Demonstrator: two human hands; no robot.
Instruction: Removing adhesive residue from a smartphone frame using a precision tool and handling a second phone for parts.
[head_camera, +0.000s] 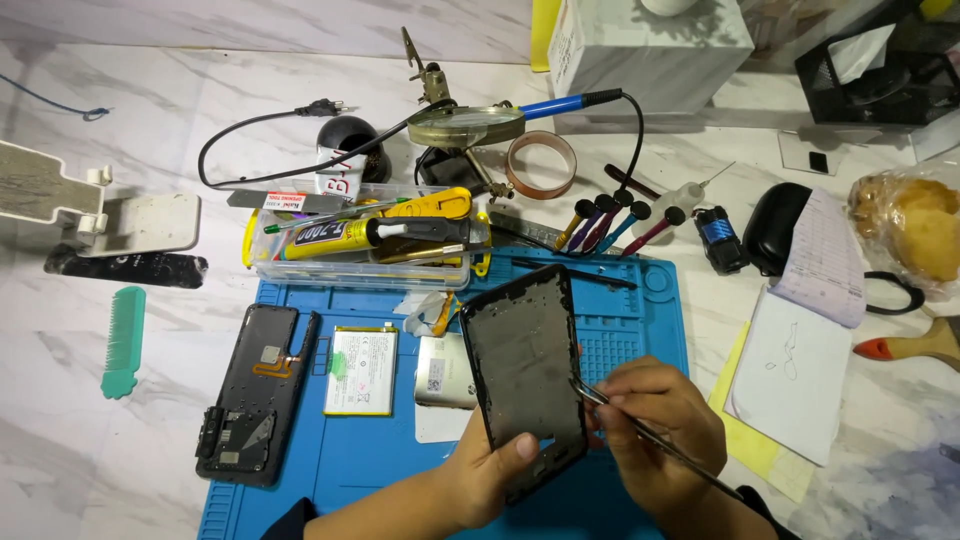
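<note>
1. A green comb-shaped tool (123, 340) lay on the marble bench (60, 450), well to the left of the blue mat (360, 470).
2. On the mat's left part lay a black phone back (250, 395), and just to its right a white battery (361, 370).
3. Behind the mat stood a clear plastic box (360, 265) holding glue tubes.
4. The left hand (490, 470) held a black phone frame (523, 375) tilted above the mat's middle, fingers clamped on its lower edge, thumb on its face.
5. The right hand (655, 420), fingers closed around metal tweezers (650, 435), held their tips at the frame's right edge; whether they touched it was unclear.
6. A white notepad (790, 385) lay to the right of the mat.
</note>
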